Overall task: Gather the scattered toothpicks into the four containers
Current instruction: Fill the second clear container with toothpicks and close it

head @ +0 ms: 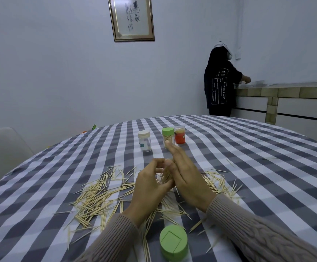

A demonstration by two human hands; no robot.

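Home dining room: checked tablecloth [229, 148], framed calligraphy [132, 18].

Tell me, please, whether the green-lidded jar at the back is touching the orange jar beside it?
Cannot tell. In the head view the green-lidded jar and the orange jar overlap, with no cloth visible between them, but one may simply stand behind the other.

A single wide-angle view looks from the person's head, forward and down across the table [248, 148]. It sits close over the hands [172, 182], which fill the lower middle. Beyond the table it reaches the far wall, with a framed picture [132, 18] at the top edge. Straight lines bow toward the edges.
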